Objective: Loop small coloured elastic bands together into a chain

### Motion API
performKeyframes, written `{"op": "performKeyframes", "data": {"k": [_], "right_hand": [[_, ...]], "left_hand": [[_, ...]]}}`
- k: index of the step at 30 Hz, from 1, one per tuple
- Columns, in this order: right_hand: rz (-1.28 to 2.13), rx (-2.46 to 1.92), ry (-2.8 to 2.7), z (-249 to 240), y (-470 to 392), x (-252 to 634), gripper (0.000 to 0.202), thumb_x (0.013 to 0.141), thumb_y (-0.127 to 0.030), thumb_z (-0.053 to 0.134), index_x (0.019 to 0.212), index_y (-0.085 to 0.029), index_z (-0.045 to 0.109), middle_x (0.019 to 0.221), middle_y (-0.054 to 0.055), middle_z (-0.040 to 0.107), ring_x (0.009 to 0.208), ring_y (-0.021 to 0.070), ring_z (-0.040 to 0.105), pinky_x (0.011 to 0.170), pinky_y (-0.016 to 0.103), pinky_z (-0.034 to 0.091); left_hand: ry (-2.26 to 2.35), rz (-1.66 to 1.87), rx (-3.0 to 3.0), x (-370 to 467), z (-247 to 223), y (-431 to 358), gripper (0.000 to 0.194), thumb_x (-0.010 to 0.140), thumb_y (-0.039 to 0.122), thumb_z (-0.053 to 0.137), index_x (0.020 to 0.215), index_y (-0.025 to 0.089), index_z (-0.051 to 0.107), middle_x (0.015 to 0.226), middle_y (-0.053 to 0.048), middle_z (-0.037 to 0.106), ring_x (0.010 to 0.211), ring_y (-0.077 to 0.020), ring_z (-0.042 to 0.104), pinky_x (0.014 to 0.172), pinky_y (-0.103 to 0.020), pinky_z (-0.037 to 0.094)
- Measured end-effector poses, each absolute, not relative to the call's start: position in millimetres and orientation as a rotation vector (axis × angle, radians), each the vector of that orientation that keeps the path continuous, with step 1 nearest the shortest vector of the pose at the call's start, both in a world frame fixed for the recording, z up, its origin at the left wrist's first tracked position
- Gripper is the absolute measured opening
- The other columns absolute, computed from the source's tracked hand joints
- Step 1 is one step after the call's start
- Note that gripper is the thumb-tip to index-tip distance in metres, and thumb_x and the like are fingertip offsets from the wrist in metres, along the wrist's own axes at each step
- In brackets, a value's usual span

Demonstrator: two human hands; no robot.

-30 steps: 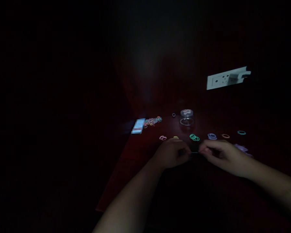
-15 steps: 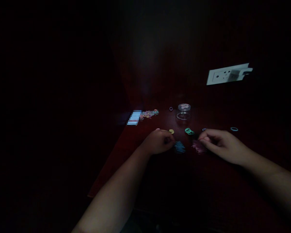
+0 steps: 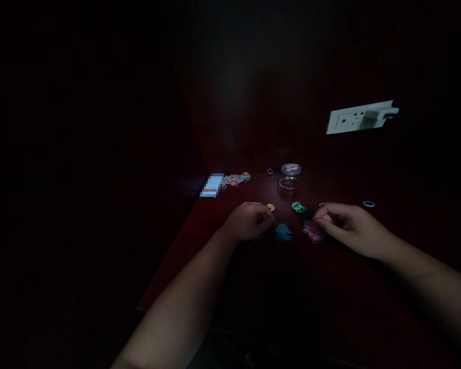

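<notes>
My left hand [image 3: 250,221] is closed on the dark red table, its fingertips just left of a pile of blue bands [image 3: 283,232]. A yellow band bundle [image 3: 271,207] lies just beyond those fingertips. My right hand [image 3: 348,225] pinches at the edge of a pink band pile [image 3: 313,231]; what its fingertips hold is too small to name. Green bands [image 3: 298,207] lie between the hands, a little farther back. Behind my right fingers a purple band [image 3: 321,205] is partly hidden.
A clear lidded jar [image 3: 290,177] stands at the back. Mixed bands [image 3: 236,179] lie beside a bright, blurred phone-like object [image 3: 212,185]. Single bands sit left of the jar [image 3: 270,171] and at the right [image 3: 369,204]. A socket panel [image 3: 359,118] is on the wall.
My left hand has shifted slightly left, away from the blue pile, and now covers the pink item behind it. My right hand stays nearly still at the pink pile.
</notes>
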State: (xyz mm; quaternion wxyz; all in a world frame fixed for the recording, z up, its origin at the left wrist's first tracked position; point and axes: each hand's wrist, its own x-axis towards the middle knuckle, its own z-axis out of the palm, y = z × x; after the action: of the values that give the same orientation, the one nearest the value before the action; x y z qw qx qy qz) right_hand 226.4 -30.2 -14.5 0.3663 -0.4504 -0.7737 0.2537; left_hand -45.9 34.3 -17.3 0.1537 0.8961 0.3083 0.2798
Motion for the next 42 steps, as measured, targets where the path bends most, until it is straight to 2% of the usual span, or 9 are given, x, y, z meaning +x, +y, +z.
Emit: {"op": "performKeyframes", "data": {"k": [2, 4, 7, 10, 20, 25, 33, 38, 42], "right_hand": [[0.637, -1.164, -1.983, -14.4, -30.2, 226.2, 0.025, 0.086, -0.042, 0.061, 0.078, -0.019, 0.064, 0.062, 0.001, 0.058, 0.057, 0.0151, 0.054, 0.054, 0.027, 0.043], [0.633, -1.168, -1.984, -13.8, -30.4, 225.8, 0.026, 0.086, -0.043, 0.06, 0.078, -0.019, 0.064, 0.062, 0.001, 0.058, 0.056, 0.0152, 0.053, 0.053, 0.027, 0.043], [0.633, -1.163, -1.996, -12.2, -31.1, 225.3, 0.026, 0.086, -0.043, 0.059, 0.079, -0.019, 0.064, 0.063, 0.002, 0.059, 0.057, 0.0158, 0.055, 0.054, 0.027, 0.044], [0.617, -1.158, -2.016, -11.4, -31.6, 225.8, 0.024, 0.087, -0.041, 0.058, 0.079, -0.02, 0.064, 0.062, 0.001, 0.059, 0.056, 0.0155, 0.055, 0.053, 0.027, 0.043], [0.562, -1.169, -2.106, -12.3, -30.5, 226.3, 0.022, 0.091, -0.038, 0.052, 0.082, -0.02, 0.062, 0.065, 0.001, 0.057, 0.061, 0.0158, 0.054, 0.057, 0.027, 0.045], [0.576, -1.167, -2.084, -11.2, -32.4, 224.6, 0.022, 0.092, -0.037, 0.052, 0.082, -0.02, 0.062, 0.067, 0.002, 0.059, 0.062, 0.0161, 0.056, 0.058, 0.027, 0.046], [0.523, -1.164, -2.122, -16.6, -30.8, 226.9, 0.019, 0.093, -0.033, 0.052, 0.08, -0.021, 0.059, 0.065, 0.0, 0.056, 0.06, 0.0145, 0.052, 0.058, 0.026, 0.045], [0.523, -1.172, -2.124, -18.7, -31.3, 228.5, 0.017, 0.093, -0.031, 0.052, 0.081, -0.021, 0.059, 0.067, 0.0, 0.059, 0.062, 0.0147, 0.054, 0.059, 0.026, 0.045], [0.485, -1.185, -2.126, -14.3, -33.3, 227.5, 0.016, 0.092, -0.031, 0.053, 0.082, -0.021, 0.061, 0.067, 0.0, 0.06, 0.062, 0.0148, 0.055, 0.059, 0.026, 0.046]], "left_hand": [[1.075, 0.909, 2.482, -52.0, -17.6, 40.3, 0.016, 0.087, 0.027, 0.058, 0.083, 0.019, 0.07, 0.076, -0.001, 0.068, 0.064, -0.0121, 0.059, 0.062, -0.024, 0.046], [1.358, 1.07, 2.342, -59.1, -20.6, 49.4, 0.018, 0.089, 0.026, 0.053, 0.089, 0.018, 0.069, 0.077, -0.002, 0.068, 0.068, -0.0143, 0.061, 0.066, -0.026, 0.048], [1.736, 1.166, 2.171, -69.4, -31.3, 65.5, 0.025, 0.086, 0.019, 0.053, 0.108, 0.017, 0.065, 0.104, -0.01, 0.069, 0.096, -0.0219, 0.064, 0.087, -0.035, 0.05], [1.919, 0.948, 2.108, -75.9, -43.6, 77.7, 0.034, 0.083, 0.019, 0.057, 0.116, 0.016, 0.061, 0.124, -0.015, 0.063, 0.118, -0.0294, 0.056, 0.1, -0.044, 0.044], [2.032, 0.695, 2.066, -69.6, -43.3, 91.5, 0.039, 0.09, 0.025, 0.043, 0.126, 0.025, 0.06, 0.148, -0.004, 0.048, 0.136, -0.0277, 0.041, 0.111, -0.047, 0.036], [2.008, 0.689, 2.122, -65.4, -42.9, 114.8, 0.042, 0.091, 0.026, 0.041, 0.128, 0.025, 0.06, 0.145, -0.003, 0.051, 0.134, -0.0271, 0.043, 0.112, -0.045, 0.034], [1.998, 0.754, 2.098, -63.3, -42.8, 139.7, 0.044, 0.087, 0.03, 0.048, 0.129, 0.024, 0.061, 0.144, -0.008, 0.052, 0.132, -0.0344, 0.043, 0.107, -0.052, 0.036], [1.943, 0.878, 2.042, -69.9, -44.1, 143.1, 0.04, 0.086, 0.027, 0.053, 0.123, 0.022, 0.065, 0.13, -0.011, 0.063, 0.125, -0.0317, 0.052, 0.105, -0.047, 0.04], [1.848, 1.013, 1.959, -75.4, -44.9, 144.9, 0.031, 0.086, 0.024, 0.056, 0.114, 0.019, 0.069, 0.111, -0.009, 0.072, 0.104, -0.0232, 0.066, 0.096, -0.034, 0.049]]}}
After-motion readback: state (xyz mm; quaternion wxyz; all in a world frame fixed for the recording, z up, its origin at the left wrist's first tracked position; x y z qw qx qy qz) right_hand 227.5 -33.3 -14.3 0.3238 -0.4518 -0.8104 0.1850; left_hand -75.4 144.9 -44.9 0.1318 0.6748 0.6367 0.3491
